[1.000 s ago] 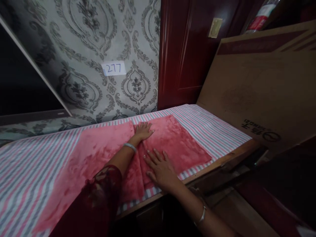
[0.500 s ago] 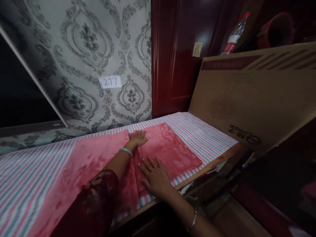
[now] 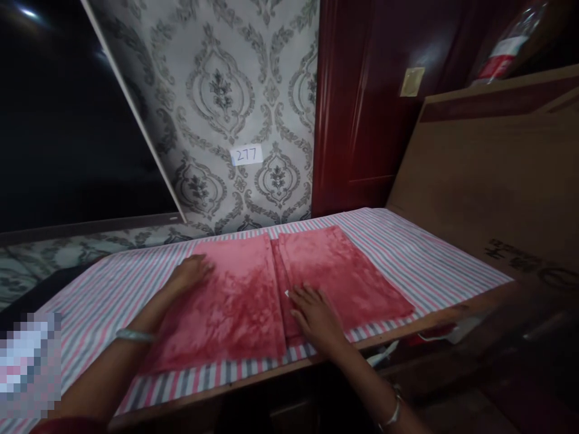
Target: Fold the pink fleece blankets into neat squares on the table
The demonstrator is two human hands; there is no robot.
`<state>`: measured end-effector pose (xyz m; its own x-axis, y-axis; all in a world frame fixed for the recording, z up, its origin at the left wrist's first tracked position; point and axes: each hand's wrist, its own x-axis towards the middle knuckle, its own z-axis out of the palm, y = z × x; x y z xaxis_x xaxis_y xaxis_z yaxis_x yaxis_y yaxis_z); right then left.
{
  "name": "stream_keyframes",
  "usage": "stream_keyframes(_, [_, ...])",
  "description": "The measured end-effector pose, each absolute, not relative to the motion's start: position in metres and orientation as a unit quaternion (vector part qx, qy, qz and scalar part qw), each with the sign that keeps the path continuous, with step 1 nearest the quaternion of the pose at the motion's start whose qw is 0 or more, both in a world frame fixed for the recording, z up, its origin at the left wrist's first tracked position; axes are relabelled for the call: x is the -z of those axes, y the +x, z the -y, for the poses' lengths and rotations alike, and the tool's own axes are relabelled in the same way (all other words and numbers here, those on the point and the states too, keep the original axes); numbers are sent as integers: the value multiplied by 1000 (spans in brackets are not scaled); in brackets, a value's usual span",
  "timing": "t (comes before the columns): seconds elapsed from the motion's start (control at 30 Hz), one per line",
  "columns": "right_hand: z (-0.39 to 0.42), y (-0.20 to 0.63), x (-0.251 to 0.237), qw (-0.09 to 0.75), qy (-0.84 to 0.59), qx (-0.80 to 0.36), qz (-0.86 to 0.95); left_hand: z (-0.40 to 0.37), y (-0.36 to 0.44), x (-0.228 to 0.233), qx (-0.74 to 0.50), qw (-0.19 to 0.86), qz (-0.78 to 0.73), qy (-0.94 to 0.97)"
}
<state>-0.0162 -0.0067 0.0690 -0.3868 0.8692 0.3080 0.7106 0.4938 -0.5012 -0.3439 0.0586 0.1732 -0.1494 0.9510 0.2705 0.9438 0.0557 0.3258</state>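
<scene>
Smoothing a red plush cloth point(image 3: 253, 289) spread on the table point(image 3: 407, 253), over a pink, grey and white striped cover.

Left hand point(image 3: 190, 272): lying flat and open, palm down, at the far left corner of the cloth's left panel, fingers spread loosely, gripping nothing. Silver bangle point(image 3: 133, 335) showing on that wrist.

Right hand point(image 3: 316, 313): resting flat and open near the cloth's near edge, fingertips touching the central fold ridge, pinching nothing.

Change noted against the view 1.0 s ago: left hand then pressing at the centre ridge, far side, close beside the right hand; now sitting well to the left, at the panel's outer corner. Left part of the cloth then running long toward the near left across the stripes; now lying as a shorter, tidy rectangle, roughly matching the right panel. Right hand staying almost in place by the ridge. Camera also swinging left, bringing more dark window into view.

Reading, as judgement only: left side apparently folded in or flattened, leaving 2 panels side by side meeting at the middle ridge; both hands pressing rather than gripping.

Surroundings: patterned wallpaper behind, paper label reading 277 point(image 3: 246, 155), dark red door point(image 3: 362, 108), large cardboard sheet point(image 3: 493, 175) leaning at the right.
</scene>
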Motion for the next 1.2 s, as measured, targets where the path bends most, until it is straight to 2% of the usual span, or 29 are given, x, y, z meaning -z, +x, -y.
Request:
stream_keyframes(0.13, [-10,-33,-69,389,-416,-194,799,-3,-387,-168,-200,19,-780,593])
stream_keyframes(0.23, [-35,-48,-69,411,-392,-231,790,32,-399,-148,-192,44,-807,556])
stream_keyframes(0.4, [-75,-79,-80,364,-421,-230,798,67,-397,-114,-231,118,-815,518])
stream_keyframes(0.63, [-118,-146,-111,266,-405,-188,854,102,-388,-104,-296,87,-816,489])
stream_keyframes(0.93, [-190,-241,-116,238,-393,-196,866,156,-403,-37,-381,-17,-697,608])
stream_keyframes(1.2, [-224,-303,-114,220,-385,-243,863,141,-385,-16,-452,-46,-721,523])
